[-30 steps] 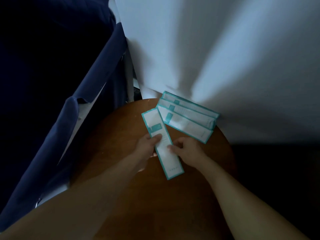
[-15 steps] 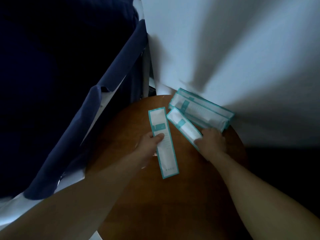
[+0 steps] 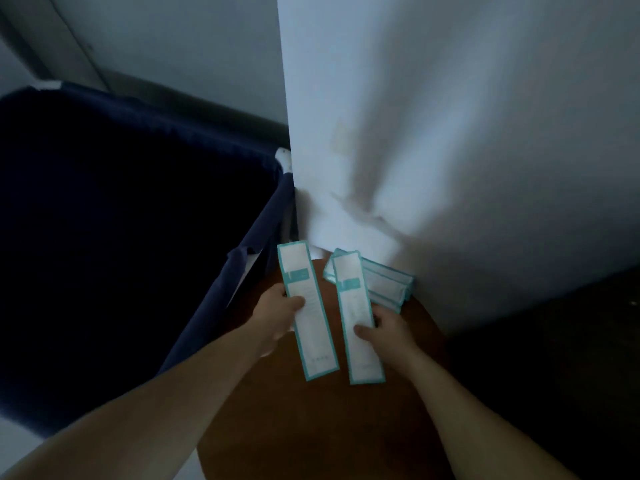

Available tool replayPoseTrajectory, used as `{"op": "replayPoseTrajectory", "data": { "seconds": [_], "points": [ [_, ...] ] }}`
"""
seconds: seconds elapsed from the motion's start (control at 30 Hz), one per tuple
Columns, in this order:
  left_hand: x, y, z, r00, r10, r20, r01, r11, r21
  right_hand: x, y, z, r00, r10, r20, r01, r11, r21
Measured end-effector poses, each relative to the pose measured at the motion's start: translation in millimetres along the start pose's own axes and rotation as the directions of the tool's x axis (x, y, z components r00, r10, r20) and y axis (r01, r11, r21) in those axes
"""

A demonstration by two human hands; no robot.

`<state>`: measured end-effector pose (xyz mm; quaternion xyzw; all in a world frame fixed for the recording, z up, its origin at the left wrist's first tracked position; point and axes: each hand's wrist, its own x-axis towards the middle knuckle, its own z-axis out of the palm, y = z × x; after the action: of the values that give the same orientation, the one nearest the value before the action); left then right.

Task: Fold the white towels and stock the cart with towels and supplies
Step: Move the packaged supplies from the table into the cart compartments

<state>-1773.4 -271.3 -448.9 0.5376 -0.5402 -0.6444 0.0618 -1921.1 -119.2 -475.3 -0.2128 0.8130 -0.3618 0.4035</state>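
Note:
My left hand (image 3: 277, 315) grips a long white packet with a teal border (image 3: 306, 310), its thumb across the front. My right hand (image 3: 388, 329) holds a second, matching packet (image 3: 356, 317) beside it, thumb on its lower half. Both packets are lifted above a round brown wooden table (image 3: 329, 427). A small stack of the same packets (image 3: 388, 284) lies on the table's far edge against the wall. No towels are in view.
A dark navy fabric bag of the cart (image 3: 138, 237) fills the left side, its rim close to my left hand. A white wall corner (image 3: 415, 133) rises behind the table. The area to the right of the table is dark.
My right hand has picked a second packet off the stack and raised it next to the one in my left hand. The view has tilted up and left toward the navy bag.

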Motion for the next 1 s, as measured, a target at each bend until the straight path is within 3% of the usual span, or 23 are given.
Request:
{"op": "replayPoseTrajectory", "data": {
  "seconds": [0.17,0.37,0.63,0.83,1.0],
  "points": [
    [-71.6,41.0,-22.6,0.962,0.192,0.194,-0.202,0.979,0.034,-71.2,-33.0,-17.3,0.980,-0.005,-0.201,0.044,0.981,0.191],
    [-146.0,95.3,-30.1,0.842,0.398,0.364,-0.456,0.886,0.086,-188.4,-77.5,-35.5,0.925,-0.004,-0.380,0.153,0.919,0.362],
    [-246.3,143.8,51.7,0.659,0.520,0.544,-0.604,0.796,-0.028,-318.5,-76.5,-108.4,0.683,-0.006,-0.730,0.354,0.877,0.324],
    [-334.0,138.5,144.8,0.496,0.569,0.656,-0.698,0.711,-0.089,-414.5,-17.5,-167.4,0.559,0.069,-0.827,0.389,0.858,0.335],
    [-415.8,107.5,239.5,0.422,0.573,0.702,-0.741,0.664,-0.097,-503.2,57.8,-220.5,0.449,0.144,-0.882,0.399,0.851,0.342]
  ]
}}
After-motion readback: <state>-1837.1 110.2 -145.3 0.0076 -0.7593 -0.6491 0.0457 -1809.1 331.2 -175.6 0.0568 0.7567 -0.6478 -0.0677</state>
